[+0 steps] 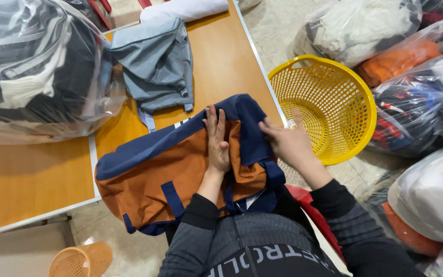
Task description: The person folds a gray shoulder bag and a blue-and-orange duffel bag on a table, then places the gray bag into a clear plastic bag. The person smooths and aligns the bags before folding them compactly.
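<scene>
The wooden table [221, 61] fills the upper left of the frame; the orange and navy garment [170, 174] lies at centre, overhanging its lower edge. It could likely slide off, since much hangs unsupported. The yellow basket [355, 97] sits right of centre. The left hand [217, 146] presses flat, fingers open; the right hand [288, 141] pinches the navy edge, which might slip and unfold.
</scene>
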